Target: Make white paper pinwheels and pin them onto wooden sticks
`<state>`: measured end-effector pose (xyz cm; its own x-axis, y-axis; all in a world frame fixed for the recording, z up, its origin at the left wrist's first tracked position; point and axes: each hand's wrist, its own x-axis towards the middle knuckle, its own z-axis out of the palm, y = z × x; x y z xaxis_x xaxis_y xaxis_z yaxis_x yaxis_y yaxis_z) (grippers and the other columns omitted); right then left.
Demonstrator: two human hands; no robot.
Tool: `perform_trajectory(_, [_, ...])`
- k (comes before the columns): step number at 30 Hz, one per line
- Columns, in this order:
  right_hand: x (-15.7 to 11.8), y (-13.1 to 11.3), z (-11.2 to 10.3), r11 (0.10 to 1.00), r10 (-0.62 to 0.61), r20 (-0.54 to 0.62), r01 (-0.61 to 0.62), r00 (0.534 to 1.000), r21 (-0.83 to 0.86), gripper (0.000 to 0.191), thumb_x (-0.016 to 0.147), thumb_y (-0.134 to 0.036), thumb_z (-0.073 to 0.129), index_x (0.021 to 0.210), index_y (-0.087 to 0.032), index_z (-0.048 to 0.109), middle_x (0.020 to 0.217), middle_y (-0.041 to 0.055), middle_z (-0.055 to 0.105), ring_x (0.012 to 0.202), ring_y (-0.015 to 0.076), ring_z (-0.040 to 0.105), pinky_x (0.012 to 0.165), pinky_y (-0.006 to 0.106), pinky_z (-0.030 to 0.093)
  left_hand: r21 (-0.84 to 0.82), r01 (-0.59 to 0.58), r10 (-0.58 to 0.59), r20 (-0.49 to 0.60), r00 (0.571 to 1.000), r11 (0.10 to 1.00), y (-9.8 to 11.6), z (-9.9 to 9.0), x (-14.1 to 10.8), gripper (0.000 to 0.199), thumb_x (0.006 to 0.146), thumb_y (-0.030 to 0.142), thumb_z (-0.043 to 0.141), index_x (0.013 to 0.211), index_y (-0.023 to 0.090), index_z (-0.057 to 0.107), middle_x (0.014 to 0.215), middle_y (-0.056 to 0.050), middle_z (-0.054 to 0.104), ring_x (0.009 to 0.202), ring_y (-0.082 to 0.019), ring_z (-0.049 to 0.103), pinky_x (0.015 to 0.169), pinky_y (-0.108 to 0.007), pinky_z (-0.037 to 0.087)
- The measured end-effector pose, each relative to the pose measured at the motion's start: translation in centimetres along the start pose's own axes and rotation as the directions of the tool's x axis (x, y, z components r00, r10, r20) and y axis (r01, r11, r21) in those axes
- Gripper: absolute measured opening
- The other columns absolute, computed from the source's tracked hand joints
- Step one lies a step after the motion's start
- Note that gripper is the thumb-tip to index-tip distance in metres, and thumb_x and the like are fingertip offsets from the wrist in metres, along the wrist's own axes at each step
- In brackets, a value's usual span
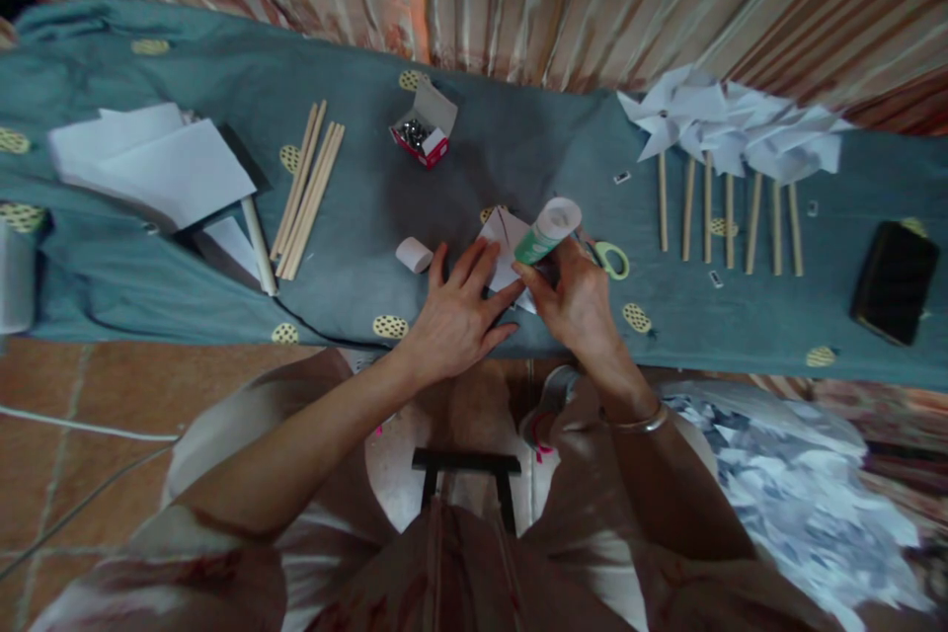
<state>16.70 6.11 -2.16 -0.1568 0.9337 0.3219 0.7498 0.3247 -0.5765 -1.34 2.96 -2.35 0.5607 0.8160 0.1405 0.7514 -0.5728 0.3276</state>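
Observation:
My right hand (pixel 582 296) grips a green and white glue stick (pixel 544 235), tilted with its lower end down at a piece of white paper (pixel 505 235). Flat on that paper lies my left hand (pixel 459 321), its fingers spread and holding nothing. Just left of those fingers rests a white glue stick cap (pixel 414 255) on its side. Scissors with a pale green handle (pixel 612 260) are partly hidden behind my right hand. The spot where the glue stick meets the paper is partly covered by my fingers.
Wooden sticks (pixel 307 197) lie left of centre, near white paper sheets (pixel 170 163) and a hot glue gun (pixel 258 247). An open box of metal pins (pixel 425 128) stands behind. Several paper pinwheels (pixel 741 123) are at right, with a black phone (pixel 895 281) beyond. Paper scraps (pixel 807 484) fill a bag below.

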Motion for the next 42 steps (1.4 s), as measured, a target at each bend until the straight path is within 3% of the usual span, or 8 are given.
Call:
perform_trajectory(19, [1.3,-0.3,0.5,0.999,0.038,0.021,-0.037,0.999,-0.037,0.031,0.092,-0.050,0.052,0.098,-0.021,0.060,0.085,0.0074,0.067,0.081,0.0224,0.063,0.074,0.037,0.051,-0.017,0.001,-0.001,0.004,1.000,1.000,0.1,-0.2,0.1,0.049,0.092,0.047,0.058,0.135,0.024,0.056,0.154,-0.018,0.038,0.143,-0.040,0.030,0.112,-0.071,0.016])
perform_trajectory(28, [0.8,-0.6,0.9,0.998,-0.021,0.009,0.021,1.000,-0.051,0.028,0.094,-0.048,0.051,0.096,-0.021,0.058,0.081,0.0057,0.067,0.080,0.0216,0.065,0.070,0.034,0.051,-0.027,0.005,-0.005,0.008,1.000,1.000,0.1,-0.1,0.0,0.050,0.091,0.047,0.059,0.136,0.025,0.054,0.155,-0.019,0.036,0.143,-0.041,0.030,0.112,-0.071,0.016])
perform_trajectory(36, [0.0,-0.3,0.5,0.999,0.024,0.050,-0.025,0.998,0.026,0.033,0.094,-0.051,0.051,0.098,-0.019,0.058,0.085,0.0083,0.065,0.082,0.0237,0.064,0.074,0.037,0.051,-0.018,0.004,-0.004,0.003,1.000,1.000,0.0,0.0,0.0,0.049,0.092,0.047,0.058,0.135,0.023,0.056,0.155,-0.021,0.036,0.144,-0.042,0.029,0.111,-0.072,0.016])
perform_trajectory(42, [-0.1,0.0,0.0,0.999,0.030,0.026,-0.031,0.999,0.040,0.036,0.091,-0.056,0.053,0.096,-0.021,0.058,0.083,0.0077,0.064,0.082,0.0249,0.063,0.075,0.039,0.051,-0.047,0.013,-0.014,-0.018,1.000,0.999,0.1,0.0,0.0,0.048,0.093,0.047,0.055,0.136,0.026,0.055,0.155,-0.016,0.037,0.144,-0.040,0.029,0.113,-0.072,0.014])
